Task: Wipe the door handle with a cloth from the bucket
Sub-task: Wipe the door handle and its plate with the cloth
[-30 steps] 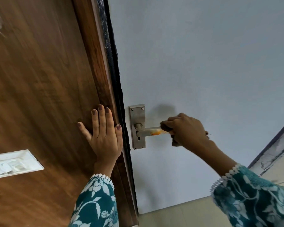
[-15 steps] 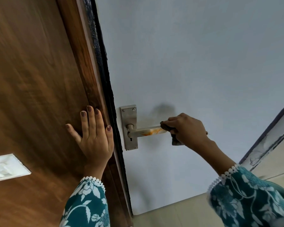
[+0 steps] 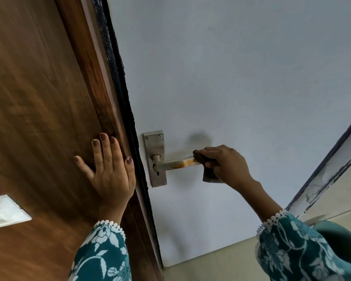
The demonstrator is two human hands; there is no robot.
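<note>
A dark cloth [image 3: 203, 161] is clenched in the right hand [image 3: 227, 165], whose grip is closed around it at the outer end of the handle [image 3: 175, 164]. An orange stain is seen on the lever. The left hand [image 3: 109, 171] is laid flat, fingers spread, on the brown frame [image 3: 49, 98].

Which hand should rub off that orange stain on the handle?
The right hand. It already grips the cloth at the handle's end, beside the stain. The left hand lies flat on the brown wood panel, empty.
</note>
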